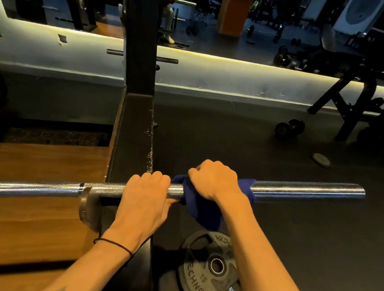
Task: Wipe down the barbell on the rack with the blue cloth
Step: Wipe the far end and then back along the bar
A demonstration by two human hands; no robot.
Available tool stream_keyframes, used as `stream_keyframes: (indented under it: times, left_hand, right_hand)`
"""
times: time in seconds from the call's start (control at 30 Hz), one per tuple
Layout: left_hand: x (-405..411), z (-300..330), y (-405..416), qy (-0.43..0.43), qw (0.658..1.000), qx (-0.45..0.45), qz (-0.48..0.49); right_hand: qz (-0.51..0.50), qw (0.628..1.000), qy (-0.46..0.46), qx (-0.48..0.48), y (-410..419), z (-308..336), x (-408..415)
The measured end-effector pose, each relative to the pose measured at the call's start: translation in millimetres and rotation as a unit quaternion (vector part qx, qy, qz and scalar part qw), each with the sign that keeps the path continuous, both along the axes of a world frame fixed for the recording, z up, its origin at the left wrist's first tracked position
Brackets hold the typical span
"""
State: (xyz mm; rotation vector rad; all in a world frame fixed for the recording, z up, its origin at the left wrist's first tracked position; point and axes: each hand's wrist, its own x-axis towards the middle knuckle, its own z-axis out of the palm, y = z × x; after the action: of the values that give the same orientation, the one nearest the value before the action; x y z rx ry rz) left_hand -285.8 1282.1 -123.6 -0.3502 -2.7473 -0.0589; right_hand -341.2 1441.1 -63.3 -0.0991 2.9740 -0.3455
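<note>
Bar (305, 191) lying on the rack (134, 120), long axis left–right: right hand (215, 181) curled round the cloth (201, 205) wrapped on the sleeve, bare end to its right; left hand (143, 200) gripping the bar just beside.

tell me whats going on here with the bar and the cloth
A person is wiping a barbell that sits on a rack in a gym. The right hand has a blue cloth wrapped around the bar's smooth sleeve and grips it there. The left hand holds the bare bar just beside the cloth, near the rack hook. A weight plate lies on the floor below.
</note>
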Motion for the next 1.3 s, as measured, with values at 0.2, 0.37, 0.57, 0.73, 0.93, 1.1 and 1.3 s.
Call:
stream_keyframes:
  times: [0.2,0.37,0.57,0.73,0.93,1.1,1.3]
  left_hand:
    - [-6.4,-1.4,-2.8,-0.013,1.000,0.007,-0.019]
    - [-1.3,5.3,2.0,-0.014,0.999,0.031,0.006]
    - [19.4,13.7,3.2,-0.021,1.000,0.009,-0.005]
    - [35.0,6.8,-3.5,-0.044,0.999,-0.030,0.000]
    - [103.4,60.3,-65.4,0.119,0.944,0.228,-0.209]
    - [58.9,80.8,-166.6,0.118,0.961,0.247,0.026]
    - [8.7,29.2,-213.3,-0.145,0.976,0.028,0.159]
  right_hand:
    - [0.086,0.963,0.250,0.043,12.8,-42.4,32.2]
    - [0.047,0.929,0.363,-0.049,20.3,-83.2,74.7]
    - [0.038,0.926,0.376,-0.007,11.5,-90.2,89.1]
    - [0.061,0.936,0.342,0.055,-26.3,-69.1,71.0]
    - [0.105,0.932,0.335,-0.086,-68.9,-75.7,57.9]
    - [0.142,0.911,0.347,-0.172,-140.9,-72.0,66.8]
    - [0.184,0.932,0.286,-0.123,-136.3,-52.6,58.8]
